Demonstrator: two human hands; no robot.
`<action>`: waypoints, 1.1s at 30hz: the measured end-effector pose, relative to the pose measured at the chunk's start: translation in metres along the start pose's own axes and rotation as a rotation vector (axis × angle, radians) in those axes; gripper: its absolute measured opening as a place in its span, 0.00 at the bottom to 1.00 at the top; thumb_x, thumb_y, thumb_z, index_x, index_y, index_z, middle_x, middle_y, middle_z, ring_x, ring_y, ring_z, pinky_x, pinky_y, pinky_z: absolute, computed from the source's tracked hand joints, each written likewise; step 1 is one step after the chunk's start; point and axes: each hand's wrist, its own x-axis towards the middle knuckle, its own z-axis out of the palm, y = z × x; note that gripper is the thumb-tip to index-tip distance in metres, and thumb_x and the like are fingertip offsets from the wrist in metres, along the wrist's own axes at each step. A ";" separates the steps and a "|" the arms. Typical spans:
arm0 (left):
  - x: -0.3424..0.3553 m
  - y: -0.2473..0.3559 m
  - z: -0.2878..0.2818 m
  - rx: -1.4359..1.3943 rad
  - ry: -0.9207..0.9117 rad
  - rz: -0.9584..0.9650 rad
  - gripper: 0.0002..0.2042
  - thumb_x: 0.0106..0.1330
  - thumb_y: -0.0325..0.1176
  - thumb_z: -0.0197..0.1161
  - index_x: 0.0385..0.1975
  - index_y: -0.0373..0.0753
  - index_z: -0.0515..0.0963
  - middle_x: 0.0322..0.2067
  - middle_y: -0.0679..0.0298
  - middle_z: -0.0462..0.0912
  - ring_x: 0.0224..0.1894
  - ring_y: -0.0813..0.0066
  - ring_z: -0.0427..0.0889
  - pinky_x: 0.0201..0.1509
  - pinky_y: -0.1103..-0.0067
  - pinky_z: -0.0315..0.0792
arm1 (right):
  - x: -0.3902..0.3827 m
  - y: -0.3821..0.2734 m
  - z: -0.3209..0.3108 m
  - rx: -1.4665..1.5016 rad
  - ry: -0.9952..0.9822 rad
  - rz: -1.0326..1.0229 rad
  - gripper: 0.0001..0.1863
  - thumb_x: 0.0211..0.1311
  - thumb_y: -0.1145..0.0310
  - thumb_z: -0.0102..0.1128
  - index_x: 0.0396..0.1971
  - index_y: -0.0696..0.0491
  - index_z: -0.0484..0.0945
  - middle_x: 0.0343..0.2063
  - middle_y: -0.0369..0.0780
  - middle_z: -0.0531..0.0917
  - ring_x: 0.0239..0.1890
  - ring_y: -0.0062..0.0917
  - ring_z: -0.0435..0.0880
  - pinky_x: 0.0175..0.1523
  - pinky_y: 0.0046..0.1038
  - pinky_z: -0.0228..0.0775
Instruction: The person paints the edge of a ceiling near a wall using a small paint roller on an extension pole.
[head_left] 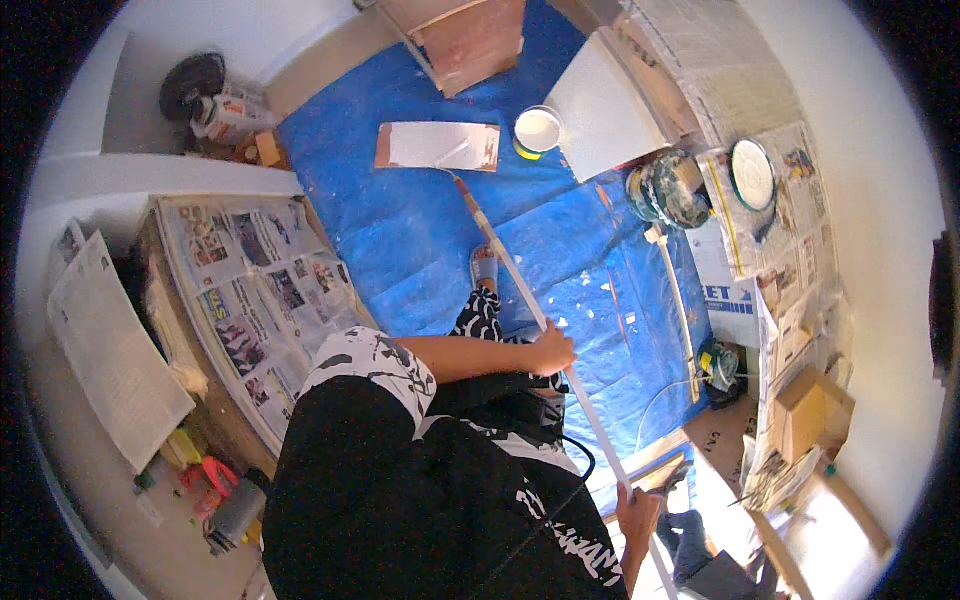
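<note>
My left hand (pixel 553 352) is wrapped round the middle of a long pale pole (pixel 515 272). Lower down, my right hand (pixel 637 515) grips the same pole near its back end. The pole slants away to the upper left and ends in a paint roller (pixel 455 155), whose white sleeve rests on a flat board (pixel 400 150). White paint covers most of that board, with brown left bare at both ends. Just right of the board stands an open bucket of white paint (pixel 538 132).
A blue tarp (pixel 400 260) with paint flecks covers the floor. Newspaper (pixel 250 270) lies over a surface on the left. Along the right are a white panel (pixel 610 100), a dark-green paint-smeared bucket (pixel 668 190), a white lid (pixel 752 175), another pole (pixel 680 310) and a cardboard box (pixel 812 412).
</note>
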 end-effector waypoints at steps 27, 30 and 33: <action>-0.020 0.021 -0.003 0.158 -0.066 0.534 0.06 0.60 0.36 0.53 0.34 0.46 0.75 0.32 0.59 0.76 0.40 0.55 0.78 0.41 0.57 0.71 | -0.132 -0.024 0.121 0.711 -0.011 0.193 0.30 0.64 0.51 0.51 0.16 0.66 0.73 0.11 0.51 0.70 0.14 0.39 0.68 0.25 0.40 0.58; -0.015 0.006 -0.009 0.088 -0.150 0.541 0.09 0.58 0.38 0.57 0.39 0.48 0.74 0.33 0.58 0.74 0.40 0.53 0.77 0.40 0.59 0.71 | -0.123 -0.032 0.117 0.713 -0.024 0.179 0.29 0.64 0.52 0.50 0.16 0.66 0.73 0.11 0.51 0.70 0.14 0.39 0.69 0.25 0.40 0.58; -0.017 -0.001 -0.020 0.183 -0.107 0.561 0.09 0.59 0.38 0.55 0.39 0.48 0.74 0.33 0.59 0.74 0.39 0.54 0.77 0.39 0.61 0.71 | -0.118 -0.044 0.106 0.714 -0.116 0.249 0.29 0.64 0.52 0.51 0.17 0.66 0.74 0.12 0.52 0.71 0.15 0.39 0.71 0.25 0.40 0.60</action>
